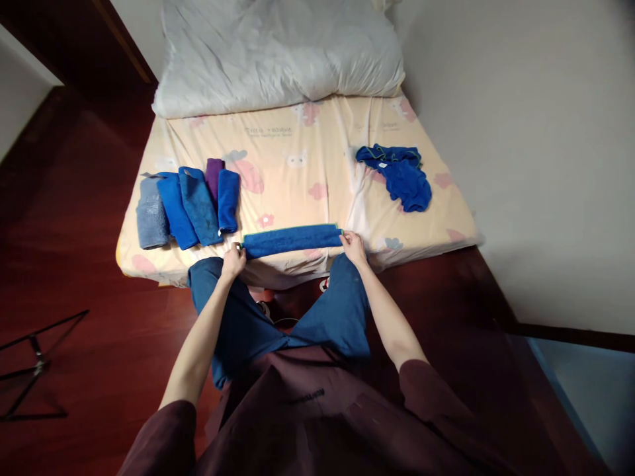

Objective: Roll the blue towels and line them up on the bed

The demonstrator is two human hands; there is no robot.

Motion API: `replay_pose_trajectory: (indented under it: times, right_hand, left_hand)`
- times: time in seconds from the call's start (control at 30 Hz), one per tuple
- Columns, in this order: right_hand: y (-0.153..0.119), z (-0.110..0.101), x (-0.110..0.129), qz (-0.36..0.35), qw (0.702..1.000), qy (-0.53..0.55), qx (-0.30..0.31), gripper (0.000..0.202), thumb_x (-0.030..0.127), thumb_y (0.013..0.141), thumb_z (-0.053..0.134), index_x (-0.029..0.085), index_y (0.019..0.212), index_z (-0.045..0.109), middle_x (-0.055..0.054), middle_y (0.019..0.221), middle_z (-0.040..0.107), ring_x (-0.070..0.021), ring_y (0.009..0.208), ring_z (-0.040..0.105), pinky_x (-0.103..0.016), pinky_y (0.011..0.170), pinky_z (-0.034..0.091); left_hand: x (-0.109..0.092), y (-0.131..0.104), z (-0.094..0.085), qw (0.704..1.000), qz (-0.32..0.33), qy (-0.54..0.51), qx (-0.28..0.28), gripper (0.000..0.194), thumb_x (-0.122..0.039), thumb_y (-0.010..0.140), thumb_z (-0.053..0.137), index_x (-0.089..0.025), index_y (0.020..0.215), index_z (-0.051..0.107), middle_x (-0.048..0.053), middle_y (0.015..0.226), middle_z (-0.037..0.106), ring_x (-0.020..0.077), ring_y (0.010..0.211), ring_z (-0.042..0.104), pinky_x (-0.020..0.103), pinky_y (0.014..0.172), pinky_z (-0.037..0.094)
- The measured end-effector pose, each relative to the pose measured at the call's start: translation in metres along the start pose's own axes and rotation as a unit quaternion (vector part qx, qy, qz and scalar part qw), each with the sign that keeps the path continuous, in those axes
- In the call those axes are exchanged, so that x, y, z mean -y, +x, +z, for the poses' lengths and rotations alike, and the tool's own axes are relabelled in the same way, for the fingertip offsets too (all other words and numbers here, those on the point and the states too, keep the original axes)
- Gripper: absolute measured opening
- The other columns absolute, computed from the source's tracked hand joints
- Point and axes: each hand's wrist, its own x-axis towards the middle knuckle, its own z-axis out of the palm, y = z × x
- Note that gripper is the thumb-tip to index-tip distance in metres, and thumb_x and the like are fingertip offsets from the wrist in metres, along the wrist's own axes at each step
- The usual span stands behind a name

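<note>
A blue towel [294, 240] with green edging lies folded into a long narrow strip along the near edge of the bed. My left hand [233, 260] pinches its left end, and my right hand [353, 248] pinches the right end. To the left, several rolled towels [199, 206] lie side by side: a grey-blue one, blue ones and a purple one partly hidden behind. On the right side of the bed is a crumpled heap of blue cloth [407, 178] with green edging and a small white label.
The low bed [307, 162] has a yellow sheet with pink prints. A bulky white quilt [282, 59] is heaped at its far end. A wall [536, 132] rises on the right. A black metal stand [40, 363] is on the dark red floor at left.
</note>
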Motion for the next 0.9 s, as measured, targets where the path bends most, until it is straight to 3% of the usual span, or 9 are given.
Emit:
replay_pose_trajectory:
  times: [0.07, 0.13, 0.23, 0.3, 0.4, 0.5, 0.7, 0.9]
  right_hand:
    - [-0.001, -0.002, 0.003, -0.009, 1.000, -0.004, -0.001, 0.036, 0.047, 0.097, 0.058, 0.020, 0.113, 0.074, -0.013, 0.100, 0.077, -0.0308, 0.104, 0.072, -0.048, 0.100, 0.057]
    - [-0.004, -0.006, 0.010, -0.035, 0.999, -0.016, -0.027, 0.039, 0.044, 0.099, 0.054, 0.017, 0.120, 0.072, -0.016, 0.108, 0.077, -0.0324, 0.112, 0.070, -0.051, 0.105, 0.055]
    - [-0.013, -0.014, 0.023, -0.091, 0.989, -0.058, -0.096, 0.049, 0.040, 0.103, 0.047, 0.014, 0.140, 0.063, -0.020, 0.137, 0.068, -0.0342, 0.133, 0.060, -0.055, 0.117, 0.045]
    - [-0.020, -0.018, 0.032, -0.133, 0.983, -0.082, -0.102, 0.053, 0.038, 0.104, 0.045, 0.015, 0.151, 0.055, -0.018, 0.153, 0.059, -0.0329, 0.143, 0.053, -0.055, 0.123, 0.040]
    - [-0.027, -0.019, 0.039, -0.187, 0.976, -0.099, -0.056, 0.058, 0.035, 0.103, 0.046, 0.019, 0.159, 0.047, -0.014, 0.160, 0.053, -0.0294, 0.150, 0.048, -0.053, 0.125, 0.039]
    - [-0.027, -0.015, 0.038, -0.221, 0.969, -0.106, -0.011, 0.061, 0.032, 0.100, 0.050, 0.020, 0.160, 0.047, -0.012, 0.161, 0.052, -0.0275, 0.152, 0.047, -0.052, 0.126, 0.039]
    - [-0.018, -0.004, 0.028, -0.223, 0.959, -0.144, 0.100, 0.056, 0.023, 0.090, 0.060, 0.019, 0.146, 0.064, -0.010, 0.154, 0.060, -0.0274, 0.149, 0.052, -0.051, 0.125, 0.042]
    - [-0.011, 0.002, 0.028, -0.183, 0.965, -0.156, 0.108, 0.064, 0.007, 0.084, 0.055, 0.016, 0.147, 0.064, -0.011, 0.156, 0.058, -0.0279, 0.150, 0.050, -0.053, 0.126, 0.040]
  left_hand:
    - [0.001, -0.001, 0.001, 1.000, 0.001, -0.014, -0.004, 0.041, -0.030, 0.101, 0.046, -0.009, 0.134, 0.055, 0.020, 0.100, 0.073, 0.0375, 0.106, 0.071, 0.051, 0.100, 0.053]
    - [0.000, -0.004, 0.001, 0.998, 0.023, -0.036, -0.043, 0.042, -0.029, 0.099, 0.047, -0.010, 0.134, 0.056, 0.021, 0.104, 0.071, 0.0369, 0.109, 0.070, 0.053, 0.102, 0.053]
    - [-0.007, -0.015, -0.005, 0.979, 0.120, -0.040, -0.158, 0.048, -0.031, 0.099, 0.048, -0.010, 0.142, 0.054, 0.027, 0.134, 0.062, 0.0374, 0.133, 0.059, 0.056, 0.115, 0.045]
    - [-0.014, -0.023, -0.011, 0.960, 0.204, -0.018, -0.190, 0.054, -0.032, 0.101, 0.048, -0.010, 0.151, 0.049, 0.026, 0.155, 0.048, 0.0365, 0.148, 0.045, 0.056, 0.124, 0.037]
    - [-0.022, -0.031, -0.015, 0.944, 0.296, 0.018, -0.145, 0.062, -0.033, 0.103, 0.047, -0.011, 0.161, 0.040, 0.022, 0.168, 0.035, 0.0335, 0.160, 0.028, 0.054, 0.130, 0.029]
    - [-0.020, -0.031, -0.008, 0.940, 0.326, 0.053, -0.091, 0.067, -0.032, 0.102, 0.047, -0.008, 0.164, 0.036, 0.020, 0.172, 0.029, 0.0322, 0.163, 0.020, 0.052, 0.132, 0.025]
    - [-0.004, -0.020, 0.008, 0.956, 0.262, 0.131, 0.001, 0.075, -0.016, 0.090, 0.047, -0.001, 0.163, 0.038, 0.022, 0.169, 0.034, 0.0336, 0.160, 0.029, 0.052, 0.132, 0.026]
    - [-0.007, -0.017, 0.006, 0.963, 0.230, 0.141, 0.014, 0.075, -0.002, 0.087, 0.036, -0.005, 0.161, 0.044, 0.021, 0.166, 0.040, 0.0326, 0.158, 0.035, 0.056, 0.129, 0.029]
